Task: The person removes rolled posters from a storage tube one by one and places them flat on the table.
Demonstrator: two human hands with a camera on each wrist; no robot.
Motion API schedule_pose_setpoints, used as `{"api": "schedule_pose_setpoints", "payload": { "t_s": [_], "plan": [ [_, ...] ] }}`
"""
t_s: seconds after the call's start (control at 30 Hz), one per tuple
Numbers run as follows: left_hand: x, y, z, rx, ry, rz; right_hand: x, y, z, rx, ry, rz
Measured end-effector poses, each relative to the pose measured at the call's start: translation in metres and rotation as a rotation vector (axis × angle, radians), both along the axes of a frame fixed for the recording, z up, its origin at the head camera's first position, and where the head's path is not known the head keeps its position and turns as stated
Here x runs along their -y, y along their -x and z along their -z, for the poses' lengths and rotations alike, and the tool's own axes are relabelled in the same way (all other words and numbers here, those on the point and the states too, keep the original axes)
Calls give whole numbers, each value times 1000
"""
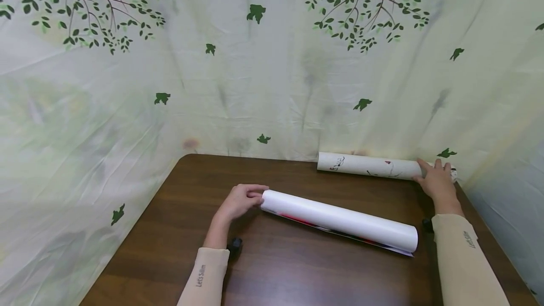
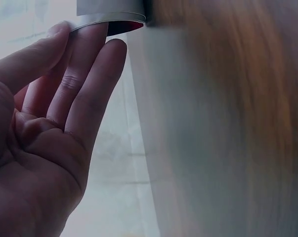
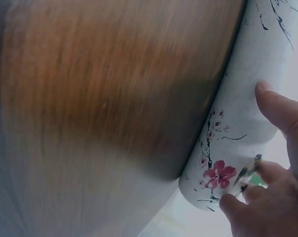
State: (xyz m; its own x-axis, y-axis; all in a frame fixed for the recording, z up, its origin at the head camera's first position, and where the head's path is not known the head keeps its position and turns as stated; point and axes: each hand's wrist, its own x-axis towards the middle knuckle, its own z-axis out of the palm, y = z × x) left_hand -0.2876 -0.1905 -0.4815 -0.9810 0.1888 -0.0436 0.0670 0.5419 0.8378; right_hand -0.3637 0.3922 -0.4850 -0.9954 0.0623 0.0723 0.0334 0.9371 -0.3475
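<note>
Leafy fabric (image 1: 255, 89) backs a brown table (image 1: 170, 240); left hand (image 1: 239, 200) pinches a white roll (image 1: 340, 216); right hand (image 1: 438, 185) grips a floral tube (image 1: 367, 165).

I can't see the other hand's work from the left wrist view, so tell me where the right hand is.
Observer: The right hand is on the right end of a patterned tube, along the back edge of the table.

Operator: Describe the print near that hand.

Observer: The right wrist view shows a pink-red flower near the tube's end.

Operator: Now tell me how the white roll at the left hand lies.

Observer: It slants in the head view: the end at the left hand is farther from the person, and the other end is nearer.
</note>
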Motion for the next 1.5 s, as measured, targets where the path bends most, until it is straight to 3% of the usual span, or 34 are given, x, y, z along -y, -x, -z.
{"api": "schedule_pose_setpoints", "payload": {
  "t_s": [0.33, 0.67, 0.93, 1.17, 1.33, 1.5],
  "plan": [
    [-15, 0, 3, 25, -50, 37, -7, -13, -2, 16, -7, 27],
    [-21, 1, 0, 74, -118, 29, -11, -30, -13, -52, -79, -4],
    [-23, 3, -3, 77, -124, 12, -7, -49, -30, -28, 45, 2],
    [-23, 5, -1, 80, -119, 9, 16, -84, -41, -135, 187, -15],
    [-21, 4, -1, 74, -107, 2, 52, -114, -50, -238, 267, 14],
    [-20, 2, 0, 75, -94, -7, 89, -139, -47, -350, 302, 24]
  ]
}}
